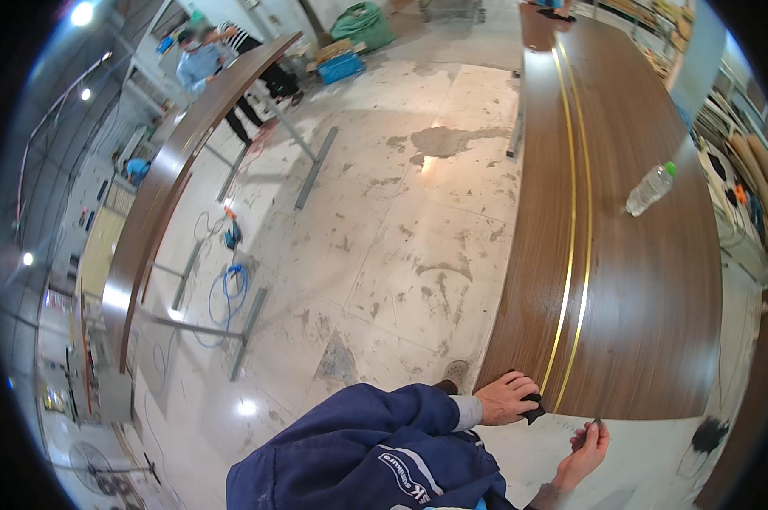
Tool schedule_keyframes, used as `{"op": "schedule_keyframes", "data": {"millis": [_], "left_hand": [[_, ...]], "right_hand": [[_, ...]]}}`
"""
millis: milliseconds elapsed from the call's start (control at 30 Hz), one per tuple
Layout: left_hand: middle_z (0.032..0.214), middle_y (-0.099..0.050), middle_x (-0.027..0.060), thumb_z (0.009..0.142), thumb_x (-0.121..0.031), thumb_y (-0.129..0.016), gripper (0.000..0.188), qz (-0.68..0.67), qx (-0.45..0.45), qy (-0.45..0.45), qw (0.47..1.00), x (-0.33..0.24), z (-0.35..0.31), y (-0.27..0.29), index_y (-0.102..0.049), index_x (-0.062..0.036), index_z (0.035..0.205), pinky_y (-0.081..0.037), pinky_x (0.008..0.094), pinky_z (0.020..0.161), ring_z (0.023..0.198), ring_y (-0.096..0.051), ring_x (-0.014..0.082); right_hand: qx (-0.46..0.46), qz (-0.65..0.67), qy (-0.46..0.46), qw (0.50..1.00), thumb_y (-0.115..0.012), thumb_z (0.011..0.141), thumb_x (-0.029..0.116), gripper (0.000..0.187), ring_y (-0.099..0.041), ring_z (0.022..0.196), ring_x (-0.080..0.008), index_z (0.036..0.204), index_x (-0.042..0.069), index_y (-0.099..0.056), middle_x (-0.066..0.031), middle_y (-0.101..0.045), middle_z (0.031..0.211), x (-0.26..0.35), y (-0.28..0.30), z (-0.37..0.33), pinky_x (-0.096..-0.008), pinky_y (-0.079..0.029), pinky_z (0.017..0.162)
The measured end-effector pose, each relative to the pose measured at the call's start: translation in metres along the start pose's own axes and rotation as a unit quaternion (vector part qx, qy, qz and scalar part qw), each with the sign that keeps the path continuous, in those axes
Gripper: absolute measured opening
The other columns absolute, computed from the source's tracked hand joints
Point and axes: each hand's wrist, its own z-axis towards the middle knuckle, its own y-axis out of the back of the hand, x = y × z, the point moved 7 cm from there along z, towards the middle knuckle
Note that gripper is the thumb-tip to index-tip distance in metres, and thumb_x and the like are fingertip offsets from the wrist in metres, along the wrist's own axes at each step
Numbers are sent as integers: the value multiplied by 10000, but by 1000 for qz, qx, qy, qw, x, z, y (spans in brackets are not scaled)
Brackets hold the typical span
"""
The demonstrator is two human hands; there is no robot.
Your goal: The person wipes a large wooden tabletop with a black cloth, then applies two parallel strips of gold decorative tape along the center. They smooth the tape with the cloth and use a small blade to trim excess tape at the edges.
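Observation:
My left hand (pixel 503 399) rests on the near end of a long brown wood-grain panel (pixel 647 280), fingers closed on a crumpled black cloth (pixel 533 408). Two thin gold strips (pixel 568 280) run lengthwise along the panel, and the cloth lies beside their near ends. Just off the panel's near edge, my right hand (pixel 584 455) pinches a small dark piece (pixel 597 422). Its kind is too small to make out.
A clear plastic bottle (pixel 650 190) with a green cap lies on the panel. Across the floor, another long brown panel (pixel 167 170) rests on metal stands. Two people (pixel 231 59) stand behind it. A blue hose (pixel 231 289) and a power tool (pixel 232 231) are on the floor.

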Motion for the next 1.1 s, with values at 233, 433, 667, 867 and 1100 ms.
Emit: {"op": "schedule_keyframes", "data": {"millis": [233,433,667,867,1100], "left_hand": [[1091,-643,14,685,-252,-753,272,64,-141,90,984,-11,-9,22,-776,-250,956,-485,510,1027,1116,-630,243],[1164,-645,-9,696,-153,-823,383,104,-182,216,953,-38,6,-3,-781,-237,1068,-450,494,1074,1196,-604,250],[1228,-643,5,739,-134,-835,407,162,-177,300,923,-27,10,-3,-780,-240,1127,-399,518,1150,1272,-571,272],[1595,-496,101,871,-609,-776,685,275,-168,380,867,91,55,47,-645,-264,1448,-260,600,1269,1537,-384,332],[1692,-345,240,667,-849,-797,1240,234,-95,409,877,102,65,54,-462,-99,1595,-212,636,1283,1603,-260,417]], "right_hand": [[222,176,-102,954,-668,1074,177,157,-586,912,-127,1212,104,-648,-11,-654,1027,18,-68,123,-295,-503,783],[348,121,-91,925,-692,1050,119,238,-721,943,-220,1282,72,-664,-66,-735,1024,24,-105,156,-360,-584,827],[387,-257,306,831,-721,1010,56,106,-701,887,-185,1110,40,-754,-70,-736,969,48,-92,93,-311,-563,803],[409,-299,456,732,-816,875,89,173,-707,870,-298,1043,91,-775,-77,-753,951,24,-103,51,-387,-566,753],[363,-342,589,636,-827,858,132,156,-673,972,-248,1005,144,-777,-11,-731,986,-3,-114,24,-401,-480,864]]}}
